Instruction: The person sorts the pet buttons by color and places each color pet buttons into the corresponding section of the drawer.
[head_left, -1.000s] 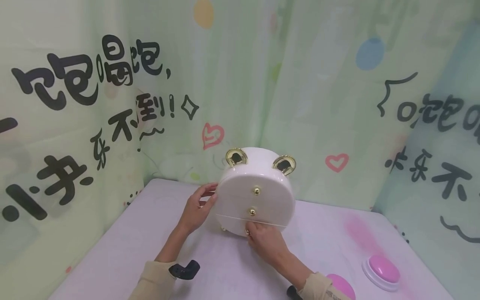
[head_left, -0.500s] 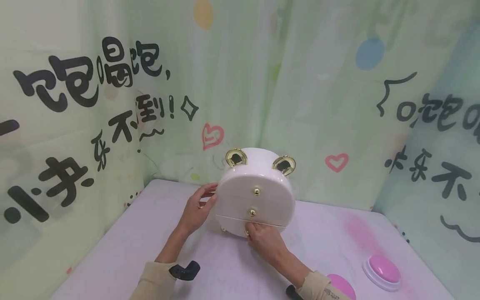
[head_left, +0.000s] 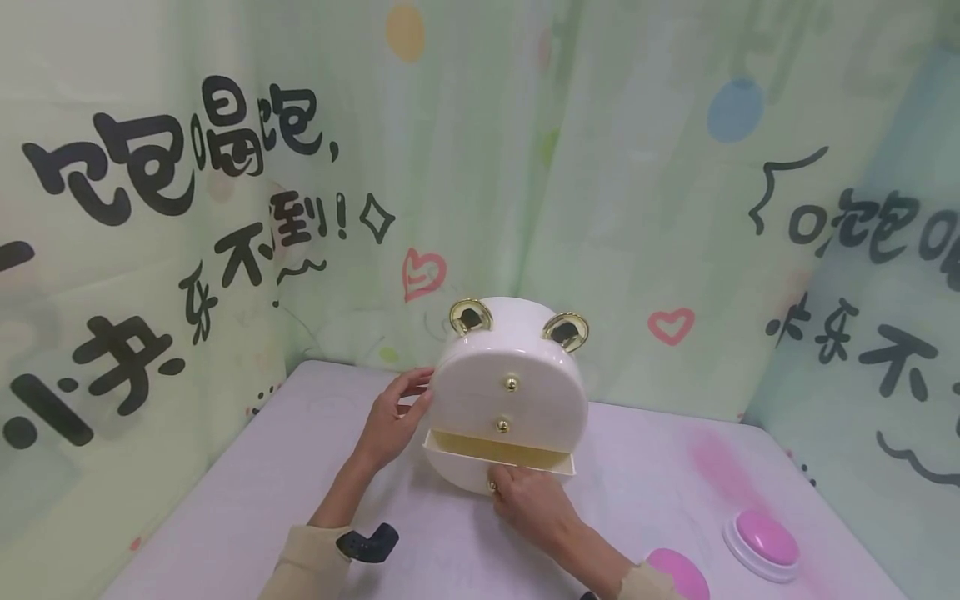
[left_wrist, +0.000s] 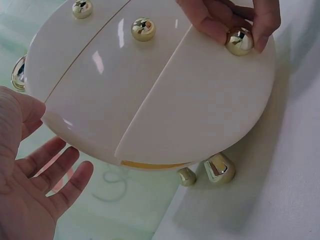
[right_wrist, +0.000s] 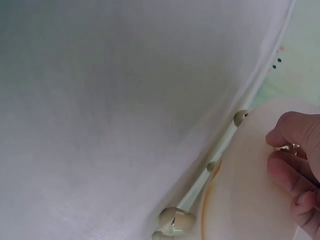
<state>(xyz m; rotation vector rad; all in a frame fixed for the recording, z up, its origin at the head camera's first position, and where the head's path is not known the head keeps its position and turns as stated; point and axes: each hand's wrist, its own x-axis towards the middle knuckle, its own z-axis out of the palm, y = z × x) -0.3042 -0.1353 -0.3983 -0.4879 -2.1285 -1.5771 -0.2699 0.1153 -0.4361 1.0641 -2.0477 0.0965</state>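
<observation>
A round white drawer box [head_left: 468,392] with gold ear-like rings [head_left: 566,332] stands on the table. Its bottom drawer [head_left: 453,468] is pulled partly out, and a yellowish inside shows in the head view. My right hand [head_left: 534,504] pinches that drawer's gold knob [left_wrist: 240,42] between thumb and fingers. At the box's left side, my left hand [head_left: 392,421] touches the edge with its thumb, fingers loosely spread, as the left wrist view shows. Two more gold knobs [head_left: 503,426] sit above on the front. Gold ball feet [left_wrist: 220,167] hold the box off the table.
Two pink dome buttons lie at the right; one push button [head_left: 768,537] has a white base, the other pink dome [head_left: 678,573] is partly cut off by the frame. A printed curtain [head_left: 600,208] surrounds the white table [head_left: 300,433]. A pink patch marks the cloth at right.
The bottom drawer, closed half a second ago, has slid outward toward me. My right hand moved back with its knob, while my left hand stayed at the box's side.
</observation>
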